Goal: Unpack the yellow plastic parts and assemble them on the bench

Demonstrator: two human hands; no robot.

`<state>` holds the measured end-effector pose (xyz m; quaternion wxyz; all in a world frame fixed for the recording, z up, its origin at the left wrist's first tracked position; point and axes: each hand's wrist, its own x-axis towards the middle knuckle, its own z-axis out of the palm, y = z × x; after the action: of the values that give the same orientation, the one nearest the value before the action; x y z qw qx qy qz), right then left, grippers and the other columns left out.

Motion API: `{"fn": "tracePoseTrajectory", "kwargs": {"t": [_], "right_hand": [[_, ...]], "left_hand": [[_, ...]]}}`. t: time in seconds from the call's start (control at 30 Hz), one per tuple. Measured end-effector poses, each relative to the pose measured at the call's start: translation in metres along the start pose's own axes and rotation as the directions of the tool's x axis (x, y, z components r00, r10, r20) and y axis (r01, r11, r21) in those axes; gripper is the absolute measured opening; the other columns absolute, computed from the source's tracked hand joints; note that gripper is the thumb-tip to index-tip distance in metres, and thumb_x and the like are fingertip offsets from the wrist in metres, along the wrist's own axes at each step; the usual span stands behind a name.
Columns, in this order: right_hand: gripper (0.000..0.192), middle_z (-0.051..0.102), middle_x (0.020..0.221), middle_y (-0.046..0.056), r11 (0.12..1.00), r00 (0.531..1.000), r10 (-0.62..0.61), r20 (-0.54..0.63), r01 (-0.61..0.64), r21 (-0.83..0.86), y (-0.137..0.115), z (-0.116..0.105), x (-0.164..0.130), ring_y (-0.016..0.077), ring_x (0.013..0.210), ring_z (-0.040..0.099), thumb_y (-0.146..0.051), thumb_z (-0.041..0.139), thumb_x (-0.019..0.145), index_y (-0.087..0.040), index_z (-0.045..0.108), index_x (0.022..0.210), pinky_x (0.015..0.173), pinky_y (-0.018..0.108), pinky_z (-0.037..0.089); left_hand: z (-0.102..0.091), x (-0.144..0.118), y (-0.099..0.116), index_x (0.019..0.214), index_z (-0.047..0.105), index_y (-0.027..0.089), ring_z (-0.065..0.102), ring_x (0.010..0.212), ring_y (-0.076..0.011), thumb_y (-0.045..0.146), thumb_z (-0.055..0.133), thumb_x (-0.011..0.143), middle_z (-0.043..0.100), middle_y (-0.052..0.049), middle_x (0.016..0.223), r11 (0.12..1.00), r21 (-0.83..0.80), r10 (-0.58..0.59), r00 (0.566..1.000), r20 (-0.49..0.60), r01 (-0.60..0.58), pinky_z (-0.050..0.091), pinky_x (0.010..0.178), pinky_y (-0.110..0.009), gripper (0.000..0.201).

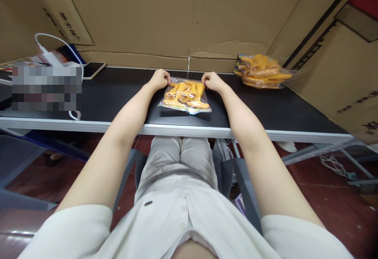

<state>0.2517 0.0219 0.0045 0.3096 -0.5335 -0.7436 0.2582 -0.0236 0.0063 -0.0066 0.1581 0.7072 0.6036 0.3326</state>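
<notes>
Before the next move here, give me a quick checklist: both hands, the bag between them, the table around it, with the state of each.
1. Left hand pinching the far left corner of the clear bag: ok.
2. Right hand pinching the far right corner: ok.
3. Bag lying flat on the black table, orange pieces inside: ok.
4. Bag's far edge sealed: cannot tell, the fingers cover its corners.
5. Pile of filled bags at the right, apart from the hands: ok.
6. Phone and white cable at the left, well away from the bag: ok.
</notes>
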Motion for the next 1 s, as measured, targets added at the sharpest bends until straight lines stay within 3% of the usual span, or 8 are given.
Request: {"fn": "tracePoseTrajectory", "kwargs": {"t": [0.1,0.23,0.4,0.53,0.63,0.73,0.83,1.0], "right_hand": [[0.043,0.054,0.058,-0.003,0.995,0.998,-0.059,0.009,0.06,-0.078,-0.003,-0.004,-0.003,0.0135,0.063,0.049,0.016,0.047,0.08,-0.02,0.054,0.059,0.072,0.027,0.043],[0.046,0.057,0.059,0.001,0.997,1.0,0.0,0.005,0.0,-0.078,-0.009,-0.005,-0.008,0.0161,0.064,0.05,0.0,0.049,0.098,-0.021,0.055,0.058,0.075,0.03,0.044],[0.054,0.035,0.051,-0.006,0.988,0.999,0.024,-0.047,-0.031,-0.151,-0.013,-0.003,-0.013,0.0121,0.062,0.033,-0.02,0.081,0.099,-0.023,0.048,0.055,0.068,0.027,0.039],[0.047,0.052,0.055,-0.006,0.991,0.996,0.087,-0.028,-0.083,0.103,-0.013,-0.002,-0.015,0.0094,0.059,0.044,-0.015,0.094,0.088,-0.022,0.054,0.064,0.06,0.024,0.038],[0.033,0.065,0.062,-0.004,0.934,0.988,0.139,0.07,-0.154,0.324,-0.012,-0.007,-0.017,0.0098,0.059,0.055,-0.01,0.098,0.083,-0.019,0.066,0.077,0.056,0.022,0.041],[0.024,0.07,0.065,0.0,0.898,0.962,0.158,0.221,-0.233,0.372,-0.012,-0.017,-0.02,0.0085,0.059,0.057,-0.012,0.097,0.085,-0.014,0.075,0.076,0.056,0.02,0.043],[0.028,0.073,0.068,0.002,0.843,0.924,0.184,0.335,-0.324,0.43,-0.013,-0.026,-0.025,0.0101,0.062,0.065,-0.01,0.088,0.094,-0.013,0.074,0.07,0.064,0.02,0.053],[0.015,0.084,0.09,0.01,0.74,0.873,0.122,0.472,-0.397,0.544,-0.026,-0.025,-0.038,0.0168,0.077,0.079,-0.002,0.072,0.102,-0.01,0.08,0.091,0.08,0.027,0.066]], "left_hand": [[0.003,0.001,-0.002,0.059,0.062,0.022,0.064,0.081,-0.0218,-0.001,0.056,0.062,0.056,0.0,0.061,0.999,0.039,0.016,1.0,-0.001,-0.016,0.055,0.1,-0.033,0.024],[0.009,0.004,-0.005,0.056,0.059,0.024,0.065,0.086,-0.0258,-0.001,0.058,0.06,0.055,-0.002,0.063,0.999,0.034,0.039,0.999,-0.023,-0.038,0.052,0.107,-0.036,0.025],[0.011,0.006,-0.006,0.058,0.058,0.023,0.067,0.1,-0.0312,0.001,0.061,0.062,0.061,-0.006,0.077,0.987,0.095,0.136,0.99,-0.032,-0.133,0.049,0.114,-0.041,0.023],[0.01,0.004,-0.001,0.06,0.058,0.022,0.068,0.11,-0.0342,0.004,0.059,0.069,0.065,-0.01,0.09,0.97,0.119,0.22,0.974,-0.059,-0.212,0.048,0.116,-0.044,0.02],[0.007,-0.003,0.01,0.063,0.058,0.021,0.068,0.108,-0.0311,0.005,0.056,0.075,0.066,-0.009,0.093,0.964,0.065,0.261,0.961,-0.088,-0.256,0.049,0.112,-0.041,0.021],[0.004,-0.013,0.026,0.065,0.056,0.021,0.069,0.109,-0.0295,0.006,0.053,0.08,0.068,-0.009,0.098,0.955,0.008,0.294,0.948,-0.125,-0.295,0.05,0.109,-0.038,0.022],[0.003,-0.022,0.041,0.067,0.059,0.02,0.069,0.118,-0.03,0.006,0.054,0.083,0.071,-0.008,0.104,0.952,-0.056,0.29,0.943,-0.162,-0.302,0.05,0.111,-0.037,0.022],[0.006,-0.032,0.058,0.074,0.065,0.02,0.067,0.134,-0.0319,0.004,0.057,0.084,0.073,-0.006,0.115,0.947,-0.179,0.242,0.958,-0.155,-0.268,0.051,0.113,-0.037,0.021]]}}
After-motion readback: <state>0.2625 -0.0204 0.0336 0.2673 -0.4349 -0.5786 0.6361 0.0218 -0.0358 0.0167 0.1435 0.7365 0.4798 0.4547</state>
